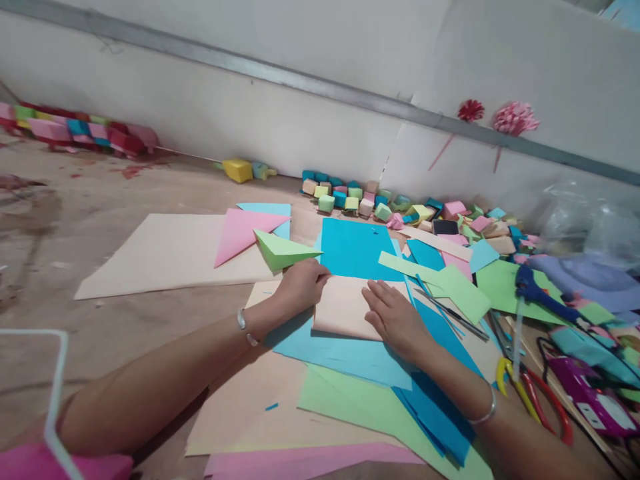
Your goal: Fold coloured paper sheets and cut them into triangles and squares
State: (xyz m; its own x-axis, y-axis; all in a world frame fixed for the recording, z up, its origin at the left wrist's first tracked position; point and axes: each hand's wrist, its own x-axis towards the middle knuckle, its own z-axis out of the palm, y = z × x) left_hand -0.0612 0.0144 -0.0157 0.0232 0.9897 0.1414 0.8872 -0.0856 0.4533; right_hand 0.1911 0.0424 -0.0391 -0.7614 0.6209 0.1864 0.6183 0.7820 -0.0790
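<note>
A folded peach sheet of paper (343,310) lies on a light blue sheet (345,360) in the middle. My left hand (303,287) has its fingers closed at the upper left corner of the peach paper, pinching its edge. Flat on the paper's right side rests my right hand (395,317), fingers stretched out. Just behind the peach paper is a bright blue sheet (355,247). A folded green piece (285,250) and a pink triangle (247,233) lie beyond my left hand. To the right of my right hand is a craft knife (463,317).
Scissors with red and yellow handles (537,400), a blue glue gun (543,293) and a magenta power strip (593,400) crowd the right side. Several small paper boxes (350,193) line the wall. A large cream sheet (165,257) lies at the left.
</note>
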